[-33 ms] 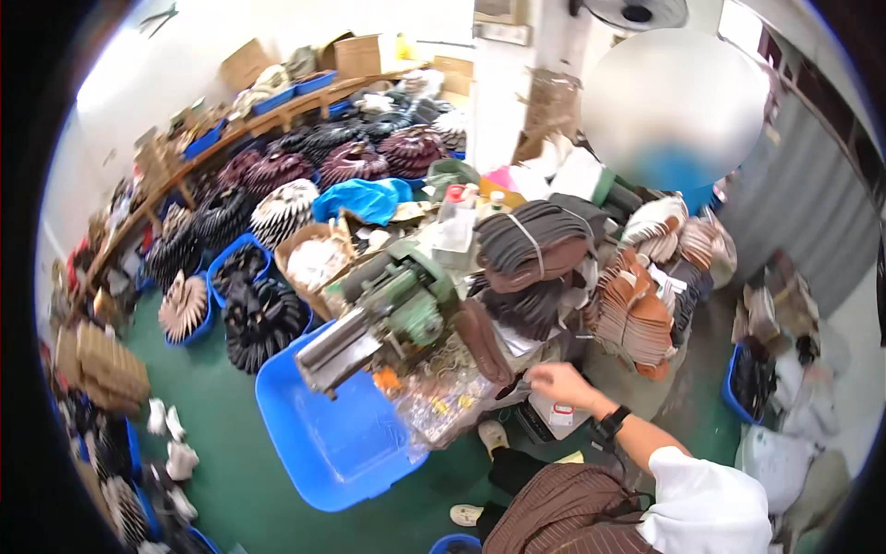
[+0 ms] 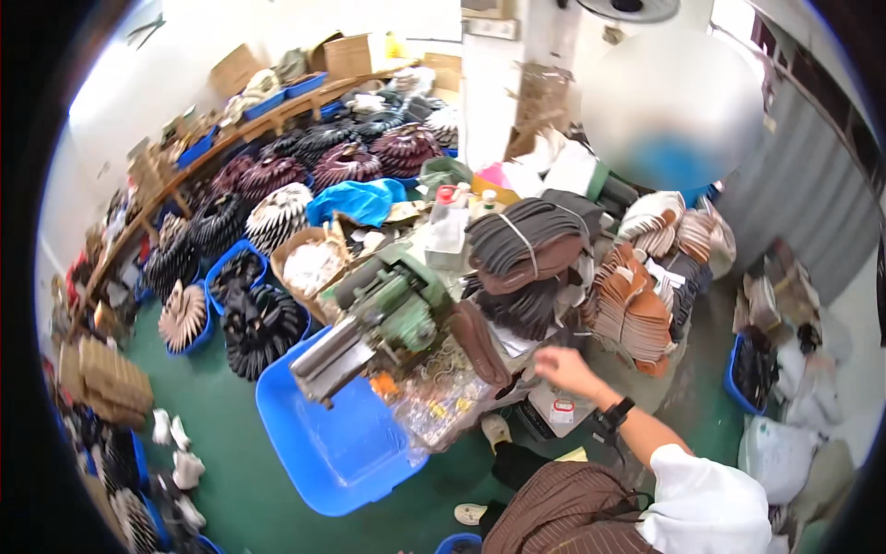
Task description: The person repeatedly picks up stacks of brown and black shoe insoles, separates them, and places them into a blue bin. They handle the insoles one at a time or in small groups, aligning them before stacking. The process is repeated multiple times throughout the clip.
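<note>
My right hand (image 2: 561,369) reaches out over a cluttered workbench, fingers loosely apart, with nothing visible in it. A black watch (image 2: 614,415) sits on its wrist and a white sleeve (image 2: 701,503) covers the upper arm. The hand hovers just right of a dark brown leather piece (image 2: 480,343) that leans against a green metal machine (image 2: 392,309). A clear bag of small metal parts (image 2: 443,392) lies in front of the machine. Behind the hand are a tied bundle of dark shoe uppers (image 2: 526,245) and stacks of tan leather pieces (image 2: 632,309). My left hand is out of view.
A blue plastic tub (image 2: 332,443) stands on the green floor under the machine. Blue crates of fanned shoe parts (image 2: 245,314) fill the left side. A long shelf with boxes (image 2: 277,88) runs along the back. Another person with a blurred face (image 2: 674,102) stands at the far right.
</note>
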Tool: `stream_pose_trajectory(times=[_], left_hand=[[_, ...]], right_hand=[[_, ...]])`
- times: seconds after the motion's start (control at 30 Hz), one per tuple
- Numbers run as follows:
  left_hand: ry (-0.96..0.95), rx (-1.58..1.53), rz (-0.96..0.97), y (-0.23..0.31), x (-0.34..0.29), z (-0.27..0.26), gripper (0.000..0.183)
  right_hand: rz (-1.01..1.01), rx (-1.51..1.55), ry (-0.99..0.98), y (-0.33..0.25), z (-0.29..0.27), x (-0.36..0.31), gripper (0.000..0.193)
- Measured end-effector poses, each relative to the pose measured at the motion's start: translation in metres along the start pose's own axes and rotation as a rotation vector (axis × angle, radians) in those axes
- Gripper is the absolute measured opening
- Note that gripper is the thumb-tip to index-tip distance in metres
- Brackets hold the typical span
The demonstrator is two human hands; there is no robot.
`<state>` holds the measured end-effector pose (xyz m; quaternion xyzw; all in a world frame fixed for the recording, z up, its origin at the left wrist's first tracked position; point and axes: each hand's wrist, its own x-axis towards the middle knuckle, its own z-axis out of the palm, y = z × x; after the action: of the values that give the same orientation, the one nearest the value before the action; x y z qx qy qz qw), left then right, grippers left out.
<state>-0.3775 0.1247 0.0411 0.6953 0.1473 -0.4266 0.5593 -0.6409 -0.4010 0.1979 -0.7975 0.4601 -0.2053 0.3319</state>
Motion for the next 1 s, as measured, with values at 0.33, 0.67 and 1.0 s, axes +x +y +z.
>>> stream_pose_trajectory(times=[0.33, 0.67, 1.0], left_hand=[[-0.502, 0.621, 0.637, 0.217, 0.009, 0.391, 0.065], [-0.403, 1.469, 1.484, 0.353, -0.038, 0.75, 0.129], [-0.483, 1.39, 1.423, 0.385, -0.024, 0.76, 0.118]], right_hand=[[0.761, 1.045, 0.32, 0.085, -0.07, 0.144, 0.068], [0.669, 1.498, 0.346, 0.101, -0.063, 0.191, 0.063], [0.366, 1.339, 0.323, 0.084, -0.097, 0.21, 0.072]])
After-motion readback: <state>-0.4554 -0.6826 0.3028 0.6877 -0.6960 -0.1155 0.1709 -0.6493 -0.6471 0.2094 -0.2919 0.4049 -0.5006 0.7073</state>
